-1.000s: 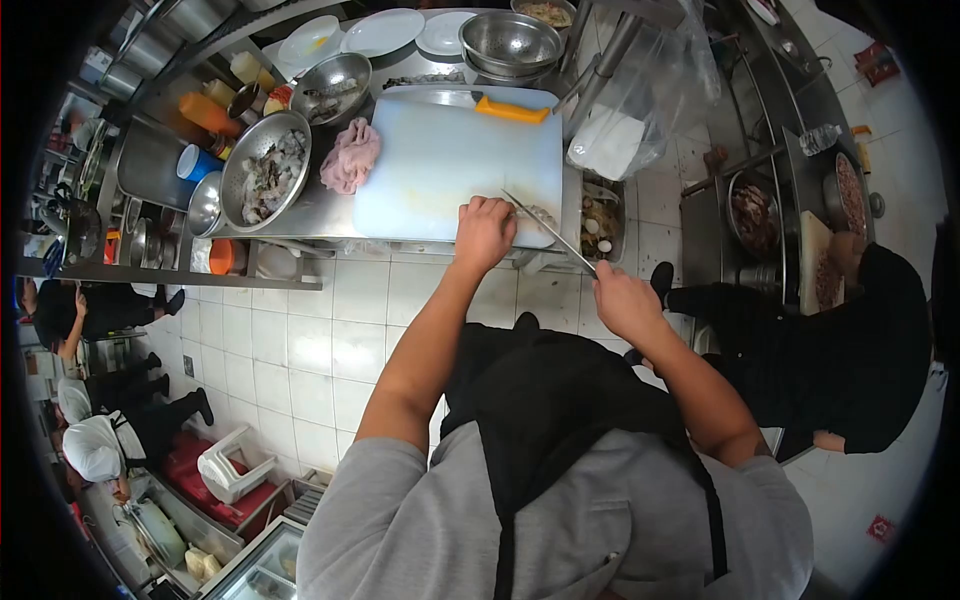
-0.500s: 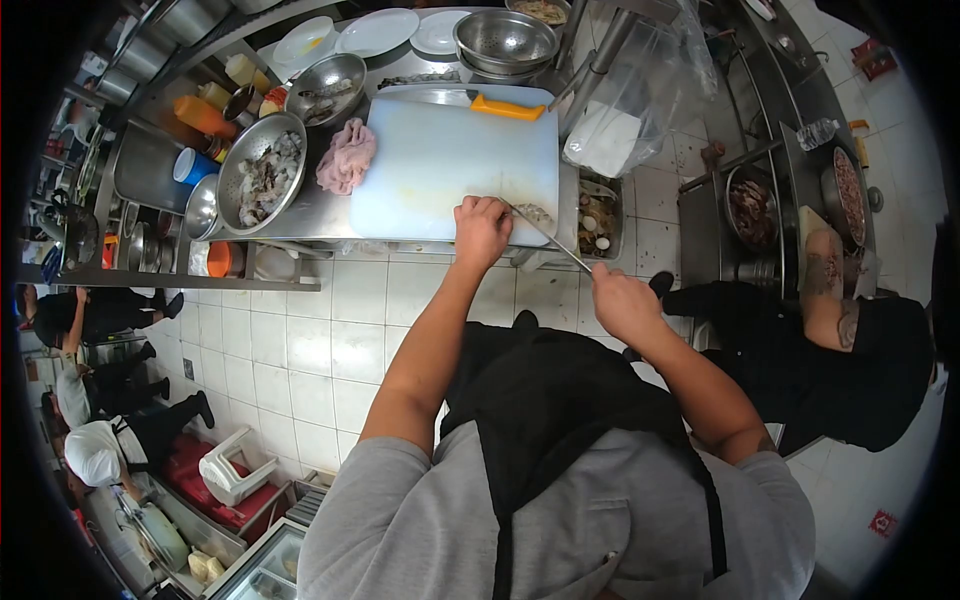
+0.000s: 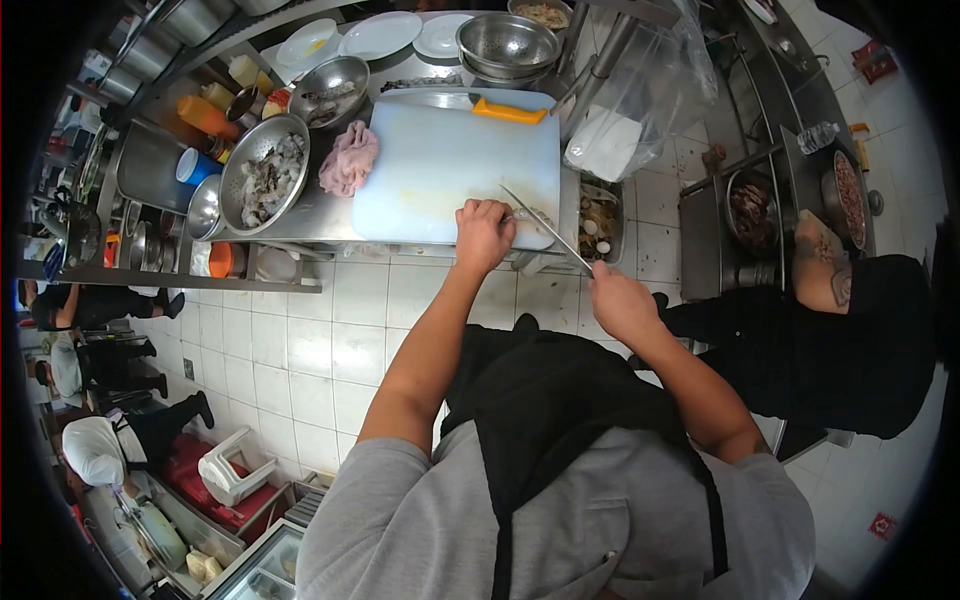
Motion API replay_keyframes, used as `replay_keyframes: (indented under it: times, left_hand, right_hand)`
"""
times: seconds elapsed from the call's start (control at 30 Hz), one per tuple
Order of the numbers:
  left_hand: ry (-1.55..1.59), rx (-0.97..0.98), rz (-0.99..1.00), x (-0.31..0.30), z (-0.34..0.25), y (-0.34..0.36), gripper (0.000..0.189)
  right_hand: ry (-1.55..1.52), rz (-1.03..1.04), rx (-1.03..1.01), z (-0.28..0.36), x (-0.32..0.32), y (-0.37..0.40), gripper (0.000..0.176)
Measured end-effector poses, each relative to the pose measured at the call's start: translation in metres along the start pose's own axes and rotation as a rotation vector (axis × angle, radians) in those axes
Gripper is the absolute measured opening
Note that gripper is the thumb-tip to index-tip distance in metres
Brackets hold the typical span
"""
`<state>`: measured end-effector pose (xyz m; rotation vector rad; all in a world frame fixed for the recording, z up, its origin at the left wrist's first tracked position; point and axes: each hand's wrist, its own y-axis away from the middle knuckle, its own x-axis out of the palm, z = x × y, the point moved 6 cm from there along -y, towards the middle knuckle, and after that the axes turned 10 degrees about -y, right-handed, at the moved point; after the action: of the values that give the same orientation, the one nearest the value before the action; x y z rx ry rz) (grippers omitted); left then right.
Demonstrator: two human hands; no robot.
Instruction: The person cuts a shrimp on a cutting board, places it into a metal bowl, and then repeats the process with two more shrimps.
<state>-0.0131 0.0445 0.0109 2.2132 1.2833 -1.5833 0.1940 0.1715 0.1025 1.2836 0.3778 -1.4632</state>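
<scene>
My right hand [image 3: 625, 300] is wrapped around the handle of a knife [image 3: 547, 228], whose long thin blade slants up and left over the front edge of the white cutting board [image 3: 450, 165]. My left hand [image 3: 484, 236] rests at the board's front edge, fingers curled and pressed down on a small greyish piece that looks like a raw shrimp; the fingers mostly hide it. More greyish shrimp bits [image 3: 535, 236] lie just right of the blade. At the board's far side lies a second knife [image 3: 508, 110] with a yellow handle.
Left of the board are a pink cloth [image 3: 349, 160] and a colander [image 3: 228, 190] of raw shrimp. A second colander [image 3: 361, 78] stands behind it. To the right, below board level, is a metal container [image 3: 616, 250] of scraps. A co-worker [image 3: 850, 340] in black stands at the right.
The knife blade has shifted up and left, its tip now past my left fingertips. My left hand stays nearly in place. The co-worker at right has shifted slightly.
</scene>
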Motion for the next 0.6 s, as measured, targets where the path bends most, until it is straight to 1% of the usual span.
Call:
replay_keyframes:
  times: [0.17,0.3,0.6]
  left_hand:
    - [-0.036,0.049,0.018,0.0,-0.008,-0.004,0.017]
    - [-0.054,0.06,-0.008,0.006,-0.005,-0.003,0.017]
    - [-0.049,0.058,-0.02,0.007,-0.004,-0.002,0.016]
  right_hand:
    - [0.073,0.001,-0.02,-0.004,-0.004,0.01,0.021]
    - [0.101,0.011,-0.014,-0.005,0.002,0.013,0.021]
    - [0.03,-0.009,-0.029,-0.004,0.014,0.001,0.018]
